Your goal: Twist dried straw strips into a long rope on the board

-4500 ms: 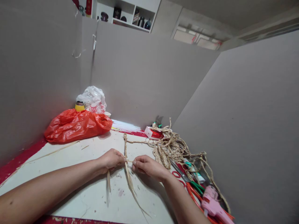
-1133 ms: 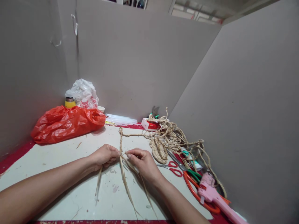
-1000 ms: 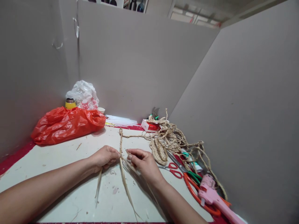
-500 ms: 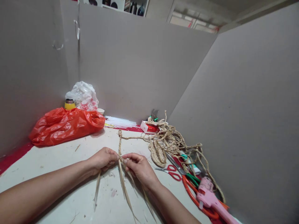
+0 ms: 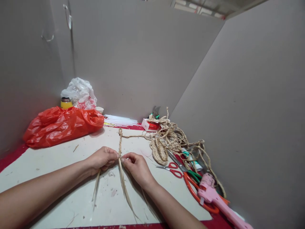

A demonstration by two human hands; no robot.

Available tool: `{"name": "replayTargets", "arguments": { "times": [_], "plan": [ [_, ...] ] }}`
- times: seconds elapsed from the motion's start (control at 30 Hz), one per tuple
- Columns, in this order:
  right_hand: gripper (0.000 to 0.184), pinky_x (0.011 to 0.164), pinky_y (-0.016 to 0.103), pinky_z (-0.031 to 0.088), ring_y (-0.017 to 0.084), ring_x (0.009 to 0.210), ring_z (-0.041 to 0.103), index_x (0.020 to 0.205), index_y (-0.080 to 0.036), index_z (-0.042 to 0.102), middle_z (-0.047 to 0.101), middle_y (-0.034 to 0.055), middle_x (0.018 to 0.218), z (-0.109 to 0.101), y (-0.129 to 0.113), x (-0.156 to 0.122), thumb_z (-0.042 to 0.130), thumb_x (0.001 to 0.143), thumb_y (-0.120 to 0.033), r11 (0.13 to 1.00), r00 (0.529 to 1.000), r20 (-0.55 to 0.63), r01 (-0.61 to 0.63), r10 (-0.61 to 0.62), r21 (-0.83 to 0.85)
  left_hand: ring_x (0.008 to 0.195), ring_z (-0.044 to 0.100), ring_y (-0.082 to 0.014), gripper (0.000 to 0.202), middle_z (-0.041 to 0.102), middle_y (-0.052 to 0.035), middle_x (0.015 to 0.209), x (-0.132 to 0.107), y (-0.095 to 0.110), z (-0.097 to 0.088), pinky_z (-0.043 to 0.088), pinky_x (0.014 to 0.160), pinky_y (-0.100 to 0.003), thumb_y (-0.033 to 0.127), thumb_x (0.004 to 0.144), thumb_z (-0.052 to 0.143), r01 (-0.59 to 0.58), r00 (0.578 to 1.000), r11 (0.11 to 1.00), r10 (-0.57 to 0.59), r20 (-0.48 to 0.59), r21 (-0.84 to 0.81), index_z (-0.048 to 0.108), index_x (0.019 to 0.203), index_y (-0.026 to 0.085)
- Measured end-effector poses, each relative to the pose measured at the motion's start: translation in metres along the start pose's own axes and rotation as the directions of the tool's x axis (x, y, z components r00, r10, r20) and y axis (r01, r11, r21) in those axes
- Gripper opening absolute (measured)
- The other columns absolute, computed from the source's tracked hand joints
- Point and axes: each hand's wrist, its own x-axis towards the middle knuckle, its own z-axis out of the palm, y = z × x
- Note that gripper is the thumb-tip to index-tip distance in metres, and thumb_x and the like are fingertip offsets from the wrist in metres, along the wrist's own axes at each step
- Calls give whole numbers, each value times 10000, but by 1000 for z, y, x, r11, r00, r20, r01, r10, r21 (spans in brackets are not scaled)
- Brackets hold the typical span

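My left hand (image 5: 105, 159) is closed in a pinch on straw-coloured fibre strands, with loose ends hanging below its fingers. Close beside it, my right hand (image 5: 133, 164) pinches strands at the lower end of a short braid (image 5: 120, 143). Between the hands, a flat loose strand (image 5: 124, 186) trails down over the white board (image 5: 78, 203). From the braid's top, a thin cord runs right to a tangled heap of braided rope (image 5: 175, 135). An oval coil of braid (image 5: 158, 151) lies at the front of the heap. My fingertips partly hide the strands where they meet.
Right of my hands lie red-handled scissors (image 5: 173, 169), larger orange-handled scissors (image 5: 190, 187) and a pink glue gun (image 5: 214, 197). A red plastic bag (image 5: 64, 125), a yellow jar (image 5: 66, 103) and white glue sticks (image 5: 120, 120) are at the back. Grey panels (image 5: 133, 57) surround the table.
The camera view has tilted down and shifted slightly, so everything sits higher and a little left. My hands stay at the braid's lower end; fewer loose strands show below my right hand.
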Motion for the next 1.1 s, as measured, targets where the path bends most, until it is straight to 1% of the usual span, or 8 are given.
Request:
{"name": "replayTargets", "arguments": {
  "times": [0.17, 0.3, 0.43, 0.67, 0.8, 0.93, 1.03, 1.1],
  "plan": [
    [201, 744, 266, 420, 180, 801, 577, 838, -172, 691, 664, 60, 850, -1, 2, 0, 533, 817, -295, 949, 985, 14, 168, -171, -268, 382, 126, -34, 333, 230, 106, 419, 2, 0, 0, 43, 391, -234, 404, 688, 643, -2, 1000, 1000, 2, 6, -9, 422, 578, 181],
    [297, 645, 243, 380, 152, 682, 538, 717, -168, 629, 633, 44, 721, -1, -2, -2, 416, 877, -299, 898, 986, 80, 165, -145, -407, 380, 125, -35, 315, 239, 104, 417, 2, 0, 1, 44, 389, -236, 402, 704, 631, 0, 1000, 1000, 0, 8, 6, 444, 589, 176],
    [332, 545, 229, 297, 115, 555, 425, 570, -170, 479, 500, -8, 551, 1, -2, 0, 384, 865, -289, 887, 990, 84, 137, -111, -442, 386, 147, -37, 293, 253, 103, 424, 2, 0, 2, 69, 387, -229, 420, 724, 621, -31, 999, 999, 30, 28, 20, 515, 648, 158],
    [284, 469, 209, 237, 83, 485, 337, 493, -178, 359, 354, -43, 475, 0, -2, 5, 402, 772, -206, 974, 994, 108, 56, -32, -218, 382, 209, -36, 295, 354, 80, 438, 2, 2, 6, 107, 392, -229, 417, 711, 622, -87, 994, 983, 95, -47, 160, 550, 644, 138],
    [275, 423, 183, 242, 59, 425, 315, 517, -170, 412, 390, -51, 456, -5, -8, 6, 411, 787, -223, 996, 969, 235, -84, 80, 10, 387, 211, -36, 268, 339, 87, 422, 2, 3, 8, 134, 410, -211, 387, 721, 598, -118, 989, 981, 130, -68, 154, 551, 635, 137],
    [314, 329, 167, 215, 55, 359, 344, 615, -155, 513, 466, -33, 486, -11, -10, 6, 408, 841, -346, 923, 883, 413, -327, 221, 204, 414, 300, -49, 288, 446, 49, 459, 2, 3, 8, 203, 437, -203, 404, 739, 580, -161, 984, 975, 170, -47, 155, 566, 645, 132],
    [375, 315, 166, 310, 88, 417, 502, 731, -123, 584, 583, 33, 618, -15, -10, 6, 380, 862, -408, 826, 814, 533, -454, 233, 333, 446, 375, -65, 302, 532, 9, 512, 2, 2, 8, 251, 463, -204, 411, 754, 563, -183, 982, 974, 187, -23, 136, 567, 640, 131],
    [353, 321, 172, 351, 104, 424, 538, 785, -111, 601, 598, 39, 609, -19, -9, 6, 391, 863, -383, 786, 775, 580, -514, 252, 344, 459, 391, -67, 294, 551, 1, 528, 3, 0, 7, 272, 479, -203, 395, 754, 563, -196, 979, 972, 201, -23, 130, 566, 629, 128]
  ]
}}
